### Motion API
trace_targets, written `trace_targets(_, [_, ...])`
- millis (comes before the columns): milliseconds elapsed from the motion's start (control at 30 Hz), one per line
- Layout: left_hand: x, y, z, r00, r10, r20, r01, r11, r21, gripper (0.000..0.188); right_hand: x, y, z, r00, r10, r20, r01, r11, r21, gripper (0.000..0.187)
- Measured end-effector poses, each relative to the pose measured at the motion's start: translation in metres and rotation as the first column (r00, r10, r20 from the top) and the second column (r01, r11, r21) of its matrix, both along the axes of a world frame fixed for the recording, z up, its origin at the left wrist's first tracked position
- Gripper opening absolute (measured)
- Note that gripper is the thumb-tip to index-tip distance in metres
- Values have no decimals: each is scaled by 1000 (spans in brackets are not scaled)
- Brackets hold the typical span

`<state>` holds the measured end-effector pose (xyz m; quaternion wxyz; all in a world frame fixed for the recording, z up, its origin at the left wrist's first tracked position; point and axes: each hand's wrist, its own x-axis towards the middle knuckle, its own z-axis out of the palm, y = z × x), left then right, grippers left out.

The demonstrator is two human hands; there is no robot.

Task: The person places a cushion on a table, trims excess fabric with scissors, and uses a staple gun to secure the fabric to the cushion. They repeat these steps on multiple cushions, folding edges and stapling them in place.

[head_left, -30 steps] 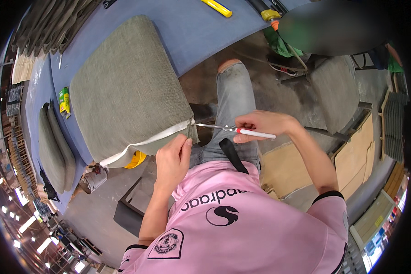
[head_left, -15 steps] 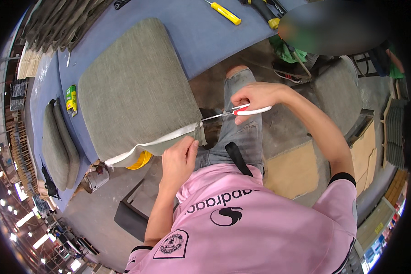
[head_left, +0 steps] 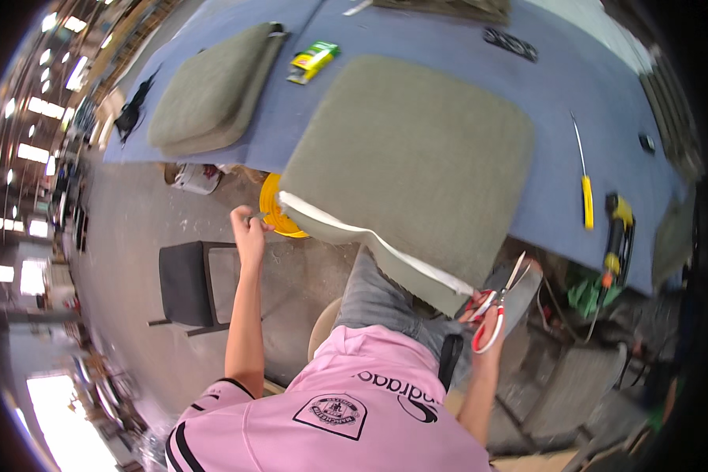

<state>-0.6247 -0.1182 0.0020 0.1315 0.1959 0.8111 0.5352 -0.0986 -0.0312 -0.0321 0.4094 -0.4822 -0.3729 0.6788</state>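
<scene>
Here's a big cushion (head_left: 413,153) in front of me, a rounded square in grey-green cloth, its broad face smooth and gently domed; a white strip (head_left: 370,236) runs wavy along the near edge, and below it a flap of the same cloth (head_left: 417,277) hangs towards my lap; under it all, the flat blue table (head_left: 554,118), with the cushion jutting past its near edge. My right hand (head_left: 486,324) is closed round the scissors (head_left: 502,297), slim metal blades and looped red-and-white handles, right by the cushion's near right corner, blades pointing up and away from me; my left hand (head_left: 249,228) is out at the other end, fingers bent and partly gathered, well apart from the right; I can't tell whether they pinch anything; the cushion's near left corner sits just to the right of it, a little higher, with the round yellow tub (head_left: 271,193) between. Counting up now: one big cushion; one pair of scissors; two smaller pads (head_left: 208,90), stacked on the table's left; one green-and-yellow packet (head_left: 315,61) between those pads and the cushion; over on the right, one thin-shafted tool with a yellow handle (head_left: 588,203) and one yellow-and-black power tool (head_left: 617,236); one dark-backed chair (head_left: 185,287) on the floor to my left.
</scene>
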Motion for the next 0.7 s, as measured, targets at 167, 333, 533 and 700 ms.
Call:
trace_targets(167, [-8, 20, -7, 942, -189, 276, 206, 978, -35, 18, -66, 5, 11, 885, -408, -222, 292, 860, -418, 54])
trace_targets(333, [71, 46, 25, 875, -442, 196, 427, 897, 115, 24, -1, 101, 55, 850, -478, -223, 474, 877, -76, 54])
trace_targets(533, [172, 13, -7, 730, -575, 369, 623, 782, -15, 27, -13, 149, 108, 932, -346, 106, 267, 855, 445, 47])
trace_targets(700, [179, 14, -18, 793, -448, 414, 492, 871, 0, 28, -66, 97, 123, 603, 290, 743, -676, 681, 283, 39])
